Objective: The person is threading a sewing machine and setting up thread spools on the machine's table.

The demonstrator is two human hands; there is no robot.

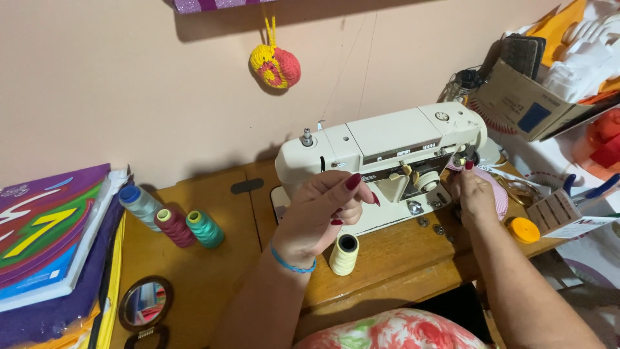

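Observation:
A cream sewing machine stands on a wooden table. My left hand is raised in front of the machine's left end, fingers pinched together as if on a thin thread; the thread itself is too fine to make out. My right hand reaches to the machine's right end, fingertips at the handwheel area. A pale yellow thread cone stands on the table just below my left hand.
Blue, maroon and green thread cones lie at left. A small round mirror, stacked colourful books, an orange disc, a cardboard box and a crocheted ball on the wall surround the table.

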